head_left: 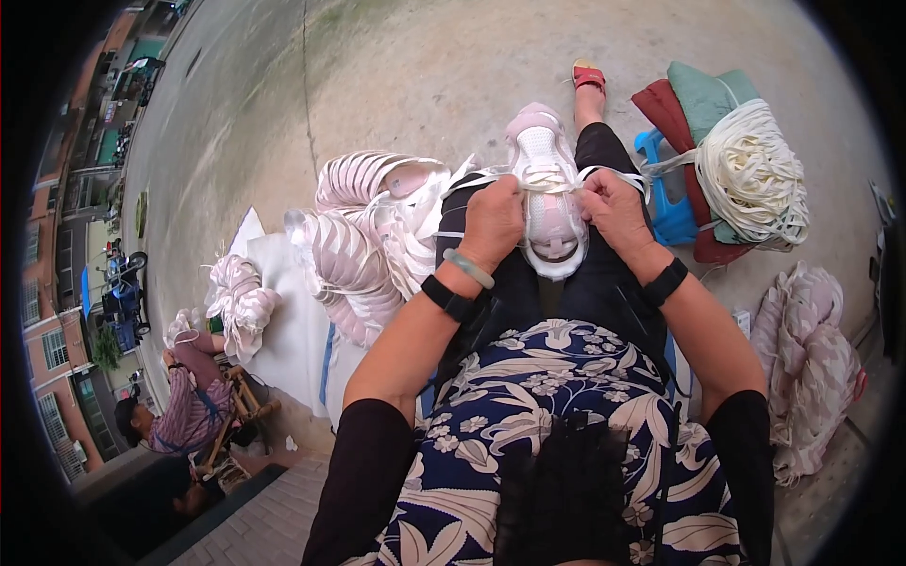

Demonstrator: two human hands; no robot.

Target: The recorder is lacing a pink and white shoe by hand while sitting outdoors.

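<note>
The fingertips of both hands are hidden, curled over flat white laces [550, 177], which are pinched by the left hand [492, 222] and the right hand [614, 209]. Between them, a pale pink mesh shoe [547, 203] is rested on the lap. Stacked pink shoes [363, 236] are heaped left; a coiled lace bundle [755, 174] lies right.

Outdoors, in soft daylight. Bare grey concrete ground [425, 66] all around. Brick buildings [57, 311] with windows at the far left. A blue plastic stool [668, 212] on the right, with green and red cushions [703, 94] on top. A wooden chair [243, 401] at lower left.
</note>
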